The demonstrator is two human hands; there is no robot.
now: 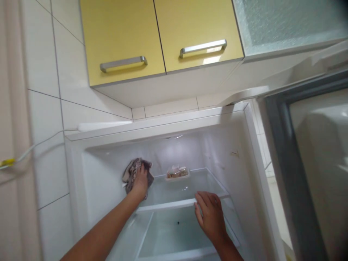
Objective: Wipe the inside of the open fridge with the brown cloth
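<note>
A crumpled patterned grey-brown cloth (132,174) is in my left hand (140,181). That hand presses the cloth at the left inner wall of an open fridge (100,174), towards the back. My fingers are bent over the cloth and partly sunk in its folds. Loosely curved, with the thumb apart, my right hand (210,214) is at the front edge of the upper glass shelf (174,203). Nothing shows in it, and I cannot tell whether its fingertips touch the edge. A small tray of wrapped food (177,174) sits at the back of that shelf.
The fridge door (285,152) stands swung out on the right. A lower glass shelf (168,232) has a small dark spot on it. Yellow cupboards (122,36) with metal handles hang above the fridge. A white cable (40,143) runs along the tiled left wall.
</note>
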